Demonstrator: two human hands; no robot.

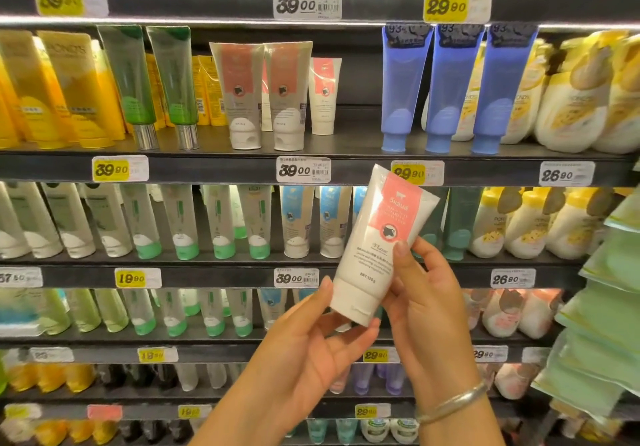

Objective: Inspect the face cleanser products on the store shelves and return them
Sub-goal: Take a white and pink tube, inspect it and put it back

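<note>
A white cleanser tube [375,248] with a pink label and a cow logo is held cap down in front of the shelves, tilted to the right. My right hand [427,293] grips its lower right side, thumb on the label text. My left hand [311,345] touches the cap end from below, fingers spread around it. Matching pink-and-white tubes [242,95] stand on the upper shelf [207,170], with a gap to the right of the smallest one.
Blue tubes [446,89] and yellow bottles [588,99] stand to the right on the same shelf. Green-capped and blue-label tubes [221,220] fill the shelf below. Green packets [602,307] hang at the right edge. Price tags line each shelf front.
</note>
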